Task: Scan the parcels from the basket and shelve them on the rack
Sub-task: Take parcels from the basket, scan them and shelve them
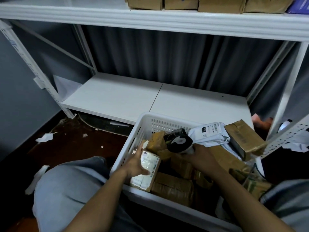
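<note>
A white plastic basket [143,129] in front of me holds several brown taped parcels and a grey poly mailer [209,134]. My left hand [135,163] grips a small brown box with a white label [147,169] at the basket's left wall. My right hand [199,154] holds a black and white barcode scanner [178,139] over the parcels, its head turned toward the labelled box. The white rack's lower shelf [150,99] lies bare just behind the basket. Several brown parcels [219,4] stand in a row on the upper shelf.
A brown parcel [244,139] leans on the basket's right side against the perforated rack post [287,136]. Paper scraps [45,137] lie on the dark floor at left. My knees in grey trousers flank the basket. A grey curtain hangs behind the rack.
</note>
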`<state>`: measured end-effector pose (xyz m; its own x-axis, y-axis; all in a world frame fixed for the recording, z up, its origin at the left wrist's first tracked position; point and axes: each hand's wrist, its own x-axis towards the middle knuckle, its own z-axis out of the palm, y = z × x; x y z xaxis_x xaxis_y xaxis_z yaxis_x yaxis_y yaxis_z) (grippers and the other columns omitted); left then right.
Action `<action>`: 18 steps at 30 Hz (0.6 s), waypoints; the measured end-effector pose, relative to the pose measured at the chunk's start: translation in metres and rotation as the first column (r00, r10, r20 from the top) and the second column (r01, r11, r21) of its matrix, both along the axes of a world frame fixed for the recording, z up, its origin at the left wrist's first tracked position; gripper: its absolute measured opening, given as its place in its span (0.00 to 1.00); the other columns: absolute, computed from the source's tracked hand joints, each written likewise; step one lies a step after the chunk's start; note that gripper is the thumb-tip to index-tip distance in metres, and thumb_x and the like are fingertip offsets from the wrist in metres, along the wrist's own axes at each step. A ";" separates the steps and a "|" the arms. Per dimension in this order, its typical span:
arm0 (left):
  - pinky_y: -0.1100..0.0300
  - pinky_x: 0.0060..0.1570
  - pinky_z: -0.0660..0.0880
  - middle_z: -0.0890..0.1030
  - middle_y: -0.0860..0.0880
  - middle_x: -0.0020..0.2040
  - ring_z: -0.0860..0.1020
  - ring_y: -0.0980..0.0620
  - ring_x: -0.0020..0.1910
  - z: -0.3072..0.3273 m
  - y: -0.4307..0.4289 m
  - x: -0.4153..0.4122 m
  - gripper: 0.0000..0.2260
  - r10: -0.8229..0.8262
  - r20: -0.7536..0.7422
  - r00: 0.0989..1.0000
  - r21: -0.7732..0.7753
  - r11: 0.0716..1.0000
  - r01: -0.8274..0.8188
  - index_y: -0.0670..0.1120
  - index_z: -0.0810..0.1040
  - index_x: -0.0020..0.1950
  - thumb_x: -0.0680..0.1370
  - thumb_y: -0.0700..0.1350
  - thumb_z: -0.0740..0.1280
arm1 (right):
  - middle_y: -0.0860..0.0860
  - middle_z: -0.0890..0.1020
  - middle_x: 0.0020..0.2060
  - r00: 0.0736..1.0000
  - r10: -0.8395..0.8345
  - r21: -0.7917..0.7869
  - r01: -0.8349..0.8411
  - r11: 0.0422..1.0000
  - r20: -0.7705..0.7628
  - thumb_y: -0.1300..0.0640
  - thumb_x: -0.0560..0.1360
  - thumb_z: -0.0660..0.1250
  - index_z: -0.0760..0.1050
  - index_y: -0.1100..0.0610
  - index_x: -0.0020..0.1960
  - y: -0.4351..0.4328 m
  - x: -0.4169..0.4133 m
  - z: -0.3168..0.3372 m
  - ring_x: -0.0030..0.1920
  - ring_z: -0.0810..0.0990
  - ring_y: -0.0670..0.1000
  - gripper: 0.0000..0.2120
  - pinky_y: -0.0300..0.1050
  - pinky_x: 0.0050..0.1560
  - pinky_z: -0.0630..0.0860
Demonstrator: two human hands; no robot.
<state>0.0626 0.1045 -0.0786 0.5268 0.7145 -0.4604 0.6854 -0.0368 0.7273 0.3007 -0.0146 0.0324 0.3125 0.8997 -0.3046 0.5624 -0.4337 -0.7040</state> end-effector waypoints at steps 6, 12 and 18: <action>0.58 0.57 0.74 0.74 0.48 0.65 0.74 0.51 0.59 -0.003 -0.003 -0.004 0.39 0.032 -0.192 0.981 -0.129 0.990 -0.057 0.47 0.60 0.74 0.69 0.46 0.77 | 0.53 0.79 0.32 0.995 -0.104 0.037 0.104 0.994 -0.009 0.52 0.72 0.73 0.77 0.57 0.43 -0.005 0.015 0.012 0.35 0.79 0.54 0.09 0.44 0.34 0.71; 0.68 0.35 0.75 0.79 0.47 0.54 0.80 0.56 0.44 0.032 0.002 0.009 0.21 0.388 0.252 0.886 -0.110 0.922 -0.372 0.49 0.74 0.65 0.73 0.41 0.74 | 0.52 0.83 0.39 0.996 -0.089 0.099 0.091 0.991 -0.029 0.52 0.72 0.74 0.80 0.57 0.48 -0.014 0.031 0.032 0.41 0.80 0.51 0.11 0.45 0.38 0.74; 0.62 0.48 0.79 0.81 0.47 0.57 0.81 0.53 0.53 0.050 0.002 0.017 0.21 0.481 0.484 0.731 -0.163 0.870 -0.465 0.47 0.78 0.65 0.72 0.40 0.74 | 0.50 0.85 0.45 0.995 -0.032 0.095 0.023 0.995 0.092 0.48 0.70 0.74 0.80 0.53 0.51 -0.022 0.038 0.052 0.44 0.82 0.49 0.13 0.50 0.47 0.80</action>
